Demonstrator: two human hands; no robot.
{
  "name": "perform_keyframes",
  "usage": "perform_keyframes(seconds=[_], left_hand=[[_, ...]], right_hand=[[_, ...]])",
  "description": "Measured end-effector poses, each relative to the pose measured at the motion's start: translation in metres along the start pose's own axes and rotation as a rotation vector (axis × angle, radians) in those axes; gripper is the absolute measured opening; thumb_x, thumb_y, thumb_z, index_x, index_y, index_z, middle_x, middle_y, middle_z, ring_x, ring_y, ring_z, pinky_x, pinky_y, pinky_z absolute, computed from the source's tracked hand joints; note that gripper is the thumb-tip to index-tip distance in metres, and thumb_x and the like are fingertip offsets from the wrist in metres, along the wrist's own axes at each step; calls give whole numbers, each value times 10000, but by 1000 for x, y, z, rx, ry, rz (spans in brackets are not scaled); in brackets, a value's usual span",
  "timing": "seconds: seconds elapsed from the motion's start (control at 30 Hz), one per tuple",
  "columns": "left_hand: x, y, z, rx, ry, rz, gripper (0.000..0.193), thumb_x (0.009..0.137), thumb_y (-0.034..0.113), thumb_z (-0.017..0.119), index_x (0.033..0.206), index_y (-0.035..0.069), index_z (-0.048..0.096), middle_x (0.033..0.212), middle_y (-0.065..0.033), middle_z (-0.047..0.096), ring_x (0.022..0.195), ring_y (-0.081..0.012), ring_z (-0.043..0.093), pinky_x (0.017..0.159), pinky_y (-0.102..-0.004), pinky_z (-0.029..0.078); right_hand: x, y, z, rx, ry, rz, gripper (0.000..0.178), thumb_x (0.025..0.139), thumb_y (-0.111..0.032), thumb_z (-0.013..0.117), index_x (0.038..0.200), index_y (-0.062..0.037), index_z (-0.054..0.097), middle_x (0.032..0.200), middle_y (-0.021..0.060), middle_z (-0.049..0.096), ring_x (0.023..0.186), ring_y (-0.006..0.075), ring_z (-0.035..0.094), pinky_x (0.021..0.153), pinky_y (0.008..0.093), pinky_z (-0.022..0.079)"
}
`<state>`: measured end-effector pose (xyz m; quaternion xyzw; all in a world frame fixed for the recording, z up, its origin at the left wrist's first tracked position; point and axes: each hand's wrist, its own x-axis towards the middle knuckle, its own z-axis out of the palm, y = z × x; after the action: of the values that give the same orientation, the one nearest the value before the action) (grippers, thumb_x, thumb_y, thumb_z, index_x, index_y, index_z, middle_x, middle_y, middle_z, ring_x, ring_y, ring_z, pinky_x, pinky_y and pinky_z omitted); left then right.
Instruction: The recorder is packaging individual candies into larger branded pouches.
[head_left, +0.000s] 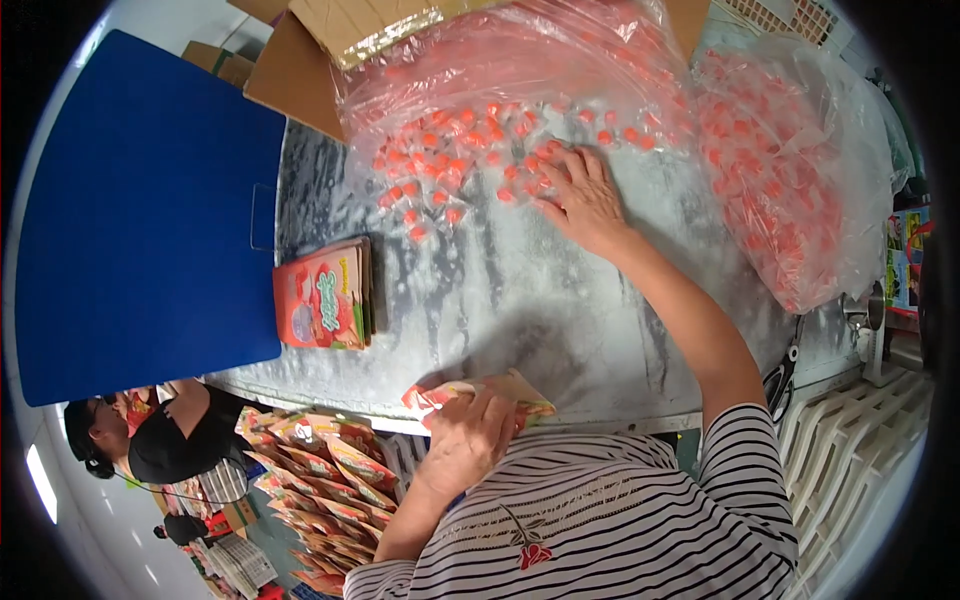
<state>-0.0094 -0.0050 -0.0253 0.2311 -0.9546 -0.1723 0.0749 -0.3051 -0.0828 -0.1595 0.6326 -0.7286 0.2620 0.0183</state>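
My left hand (466, 438) is closed on a red and cream packaging pouch (532, 392) at the near edge of the metal table (500, 290). The pouch's opening is hard to make out. Farther off, my right hand (586, 200) lies palm down, thumb and fingers apart, its fingertips at a few individually wrapped red candies (508, 190). More of these candies (430, 160) are scattered to its left, spilling from a large clear plastic bag (510, 70). Whatever lies beneath the right palm is hidden.
A short stack of flat red pouches (322, 295) lies at the table's left, beside a blue board (150, 220). A second clear bag of candies (775, 180) stands at right. Filled pouches (325, 480) crowd below left; another person (150, 435) is beyond. Black-handled scissors (785, 370) hang near the right edge.
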Motion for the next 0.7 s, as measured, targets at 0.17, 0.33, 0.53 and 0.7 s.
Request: perform_keyframes(seconds=[0.17,0.33,0.53,0.7], left_hand=[[-2,0,-5,-7,-4,-13,141,767,66,676,843,46,559,723,-93,556,598,-287,565,532,-384,455],[-13,-5,-9,-19,54,-36,132,753,14,674,833,28,570,731,-102,567,617,-294,577,544,-387,461],[-20,-8,-11,-35,112,-103,132,754,-19,669,823,28,566,705,-112,569,574,-304,567,511,-385,454],[-24,-5,-11,-14,156,-115,128,761,-22,665,813,30,560,696,-112,571,571,-307,571,517,-378,457]], right_hand=[[-57,-32,-33,12,-39,-59,530,863,-292,652,1317,-75,486,1384,140,379,1227,367,387,1029,441,364],[-96,-13,-49,525,259,224,309,941,-144,577,1208,11,560,1226,121,553,1038,190,583,871,254,468],[-128,23,-67,793,214,520,260,993,-134,495,1196,4,580,1078,49,641,970,123,597,893,247,446],[-115,5,-79,663,114,373,249,990,-115,484,1184,2,586,1098,63,640,984,103,583,884,243,447]])
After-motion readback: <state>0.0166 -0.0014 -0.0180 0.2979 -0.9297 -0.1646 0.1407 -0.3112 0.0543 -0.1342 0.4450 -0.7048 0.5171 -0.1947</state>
